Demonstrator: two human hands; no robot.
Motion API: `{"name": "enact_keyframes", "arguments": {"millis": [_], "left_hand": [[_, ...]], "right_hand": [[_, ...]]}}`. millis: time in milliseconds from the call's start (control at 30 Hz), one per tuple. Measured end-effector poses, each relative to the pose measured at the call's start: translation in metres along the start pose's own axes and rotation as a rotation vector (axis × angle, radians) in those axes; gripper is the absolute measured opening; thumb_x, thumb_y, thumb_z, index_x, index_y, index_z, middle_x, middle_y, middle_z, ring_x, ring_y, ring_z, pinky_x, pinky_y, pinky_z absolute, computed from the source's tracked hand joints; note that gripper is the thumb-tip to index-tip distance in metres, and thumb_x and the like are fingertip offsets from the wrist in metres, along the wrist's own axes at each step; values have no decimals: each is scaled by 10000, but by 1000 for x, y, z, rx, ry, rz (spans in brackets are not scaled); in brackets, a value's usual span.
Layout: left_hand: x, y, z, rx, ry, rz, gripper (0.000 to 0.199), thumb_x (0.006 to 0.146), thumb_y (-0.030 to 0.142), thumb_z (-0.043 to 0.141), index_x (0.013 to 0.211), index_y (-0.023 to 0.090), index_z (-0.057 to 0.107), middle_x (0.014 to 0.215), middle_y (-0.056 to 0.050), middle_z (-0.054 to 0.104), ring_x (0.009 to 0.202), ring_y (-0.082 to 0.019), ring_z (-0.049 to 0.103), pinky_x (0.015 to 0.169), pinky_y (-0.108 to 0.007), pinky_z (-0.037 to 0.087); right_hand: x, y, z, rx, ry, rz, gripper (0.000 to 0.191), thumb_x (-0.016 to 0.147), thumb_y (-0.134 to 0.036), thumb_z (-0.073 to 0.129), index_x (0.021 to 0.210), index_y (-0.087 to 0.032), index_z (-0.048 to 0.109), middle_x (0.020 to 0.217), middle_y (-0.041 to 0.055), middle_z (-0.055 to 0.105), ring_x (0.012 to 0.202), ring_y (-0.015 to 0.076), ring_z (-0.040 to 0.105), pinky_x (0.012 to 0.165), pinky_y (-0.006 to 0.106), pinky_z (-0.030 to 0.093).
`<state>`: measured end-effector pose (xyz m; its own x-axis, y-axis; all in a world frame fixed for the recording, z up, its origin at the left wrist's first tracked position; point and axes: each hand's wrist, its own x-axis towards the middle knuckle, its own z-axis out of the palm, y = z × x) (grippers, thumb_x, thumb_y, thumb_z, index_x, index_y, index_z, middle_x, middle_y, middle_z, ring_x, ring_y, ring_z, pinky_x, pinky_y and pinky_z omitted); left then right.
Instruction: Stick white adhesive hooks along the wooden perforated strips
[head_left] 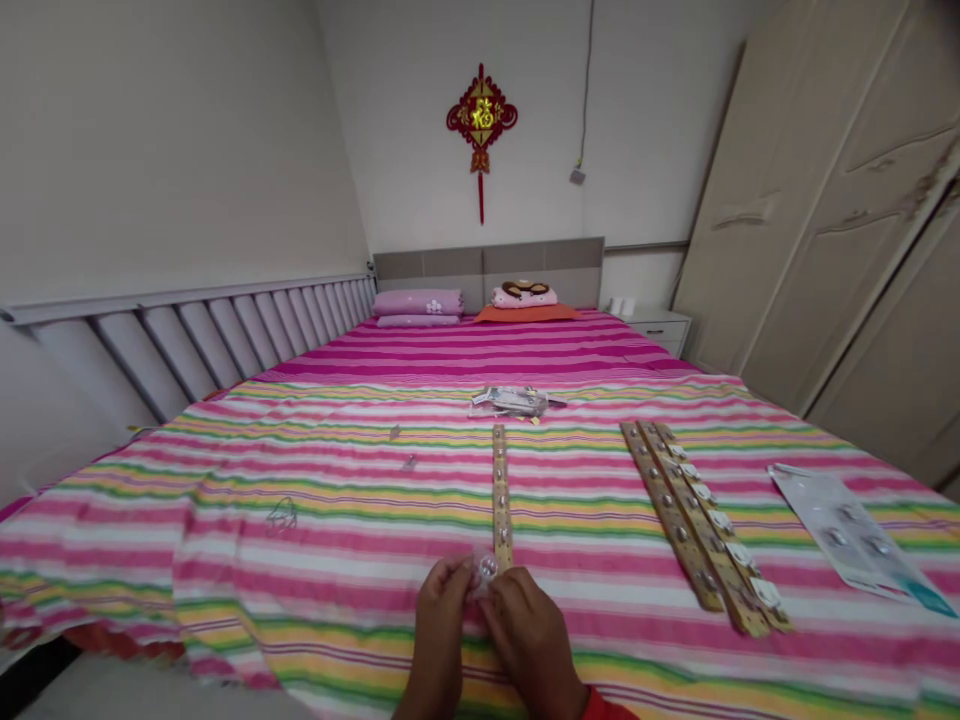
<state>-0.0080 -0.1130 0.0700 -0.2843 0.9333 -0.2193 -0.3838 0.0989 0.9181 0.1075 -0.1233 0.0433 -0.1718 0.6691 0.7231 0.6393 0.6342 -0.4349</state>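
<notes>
A small clear packet [486, 572] is being grasped between the left hand [439, 625] and the right hand [531, 640], and is being kept raised, apparently for handling, just off the near end of a wooden strip [501, 490] on the striped bedspread [225, 560].

Left hand [439, 630], right hand [534, 640] together around clear packet [486, 572], near edge of striped bedspread [150, 560]. Wooden strip [501, 495] straight ahead, in way of forward reach. Wide passage left, past small plastic loop [281, 515]. Narrower gap right, before paired wooden strips [697, 525]. Plastic bag [511, 402] farther ahead; plastic sheet [855, 540] beyond paired strips.
</notes>
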Motion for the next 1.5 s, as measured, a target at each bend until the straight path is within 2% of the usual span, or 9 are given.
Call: {"name": "enact_keyframes", "arguments": {"millis": [233, 367, 467, 633, 767, 967, 1167, 1367, 1500], "left_hand": [[-12, 1, 3, 57, -4, 10, 287, 532, 393, 770, 646, 167, 634, 654, 1, 628, 672, -149, 572, 651, -240, 470], [-18, 8, 8, 141, -66, 39, 325, 554, 448, 768, 662, 165, 651, 674, -16, 649, 698, -167, 587, 679, -250, 472], [-16, 11, 8, 186, -99, 79, 362, 573, 493, 756, 687, 163, 662, 703, -34, 671, 721, -180, 600, 700, -262, 479], [0, 7, 1, 215, -60, 122, 356, 559, 454, 772, 737, 157, 690, 737, -46, 692, 761, -194, 621, 732, -281, 494], [12, -11, -2, 214, -115, 47, 351, 533, 433, 783, 715, 147, 690, 697, -38, 690, 699, -171, 622, 691, -265, 493], [22, -38, -4, 261, -136, -12, 330, 544, 432, 766, 674, 147, 662, 560, -6, 637, 507, -117, 544, 492, -213, 411], [31, -36, -2, 338, -149, 38, 261, 560, 382, 735, 611, 151, 624, 578, -19, 648, 571, -145, 578, 563, -241, 449], [38, -36, 3, 438, -166, 54, 203, 598, 361, 666, 598, 174, 586, 524, 23, 587, 532, -131, 554, 538, -232, 425], [46, -43, 4, 484, -155, 53, 201, 597, 361, 661, 591, 182, 571, 518, 26, 578, 528, -134, 557, 537, -234, 422]], "right_hand": [[-2, 3, -4, -163, 76, -108, 189, 904, -126, 427, 888, -200, 600, 735, 52, 618, 663, 178, 580, 585, 281, 468], [-1, 2, -11, -37, 83, -20, 184, 898, -145, 449, 877, -216, 617, 754, 55, 628, 707, 183, 597, 634, 291, 483], [2, 3, -16, 212, 109, 217, 161, 897, -229, 481, 820, -213, 621, 756, 50, 626, 701, 177, 600, 626, 284, 483], [6, 12, -15, 800, 124, 856, 331, 727, -514, 658, 677, -194, 591, 520, -32, 538, 454, 117, 478, 433, 234, 381], [3, 15, -13, 1067, 97, 1077, 383, 606, -522, 754, 663, -178, 596, 440, -68, 494, 395, 78, 414, 418, 205, 325], [-2, 17, -7, 1071, 47, 1113, 417, 554, -535, 772, 623, -164, 595, 411, -57, 508, 377, 72, 419, 411, 199, 296], [1, 25, 0, 933, 5, 1077, 412, 567, -554, 715, 544, -202, 504, 376, -83, 423, 357, 79, 355, 391, 215, 274], [4, 37, 4, 710, 57, 937, 313, 620, -470, 634, 533, -205, 492, 510, -49, 455, 512, 125, 424, 504, 254, 355], [7, 44, 6, 610, 27, 912, 288, 639, -454, 579, 522, -218, 462, 502, -53, 418, 517, 134, 398, 505, 260, 334]]}}
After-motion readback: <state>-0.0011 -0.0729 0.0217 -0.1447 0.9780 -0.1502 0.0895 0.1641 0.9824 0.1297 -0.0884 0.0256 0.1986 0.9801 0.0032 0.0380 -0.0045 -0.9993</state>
